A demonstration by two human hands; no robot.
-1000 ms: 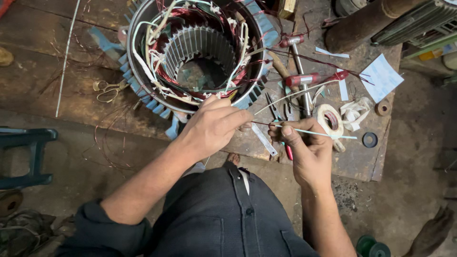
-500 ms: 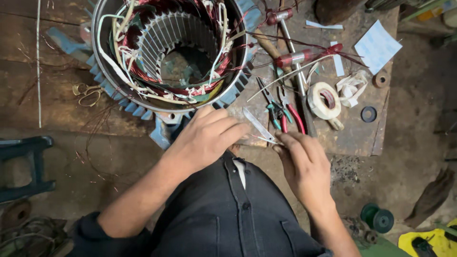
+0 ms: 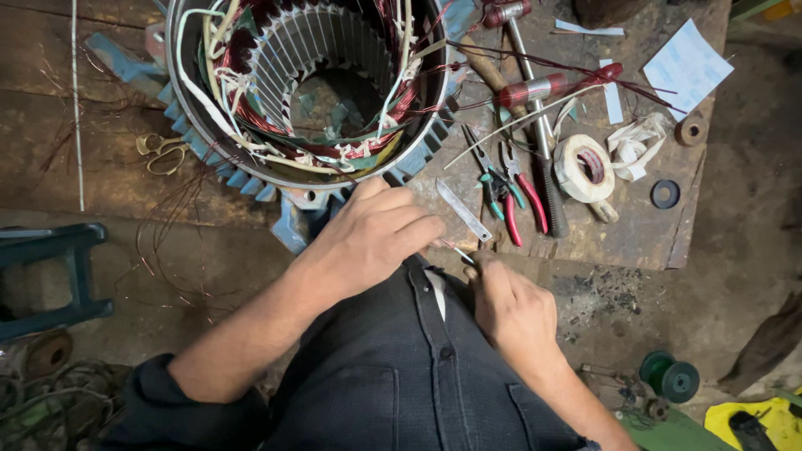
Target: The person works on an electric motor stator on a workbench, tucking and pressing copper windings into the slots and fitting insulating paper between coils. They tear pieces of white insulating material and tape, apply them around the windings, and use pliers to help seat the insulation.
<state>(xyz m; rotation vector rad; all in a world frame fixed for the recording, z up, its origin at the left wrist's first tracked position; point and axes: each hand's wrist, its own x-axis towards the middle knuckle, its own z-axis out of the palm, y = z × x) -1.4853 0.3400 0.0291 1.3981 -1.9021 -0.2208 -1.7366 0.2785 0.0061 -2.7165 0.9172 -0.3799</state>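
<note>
Thin wire (image 3: 455,250) pinched between left hand (image 3: 376,238), right hand (image 3: 510,309); stator housing (image 3: 305,92) holds copper windings.

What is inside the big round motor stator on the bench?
Inside the stator are red copper windings, white sleeved wires and grey slotted core teeth. The bottom of the bore is dark and unclear.

Stator (image 3: 309,83) top cut off (wire (image 3: 455,249) tiny).

Blue-finned stator (image 3: 251,179) with copper-red windings, red-and-teal pliers (image 3: 505,196), white tape roll (image 3: 585,167), perhaps green spool (image 3: 671,377)
</note>
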